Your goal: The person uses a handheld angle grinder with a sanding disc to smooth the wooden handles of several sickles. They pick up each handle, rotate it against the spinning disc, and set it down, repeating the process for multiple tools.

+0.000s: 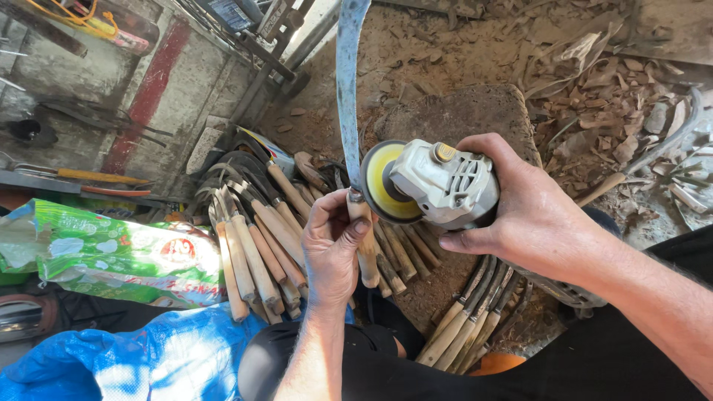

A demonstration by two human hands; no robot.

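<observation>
A green bag is seen at the far left, with a blue sheet below it at 7 o'clock. Just right of the bag, a pile of sickles with wooden handles is laid on the ground, handles pointing toward 5 o'clock and dark blades toward 11 o'clock.

The left hand is closed around the wooden handle of a single sickle, gripped near the ferrule. The handle end protrudes below the fingers. The blade is held upright, running toward 12 o'clock and out of the top edge.

Immediately right of the blade, a grinder is held in the right hand, which is wrapped around the grey housing from the 3 o'clock side. The yellow disc faces the blade at its base and is touching or just beside it; actual contact cannot be told.

Behind the grinder, at 12 o'clock, a wood block stands on the ground. A second bundle of handled tools lies below the right hand at 6 o'clock. Wood chips are scattered at 2 o'clock.
</observation>
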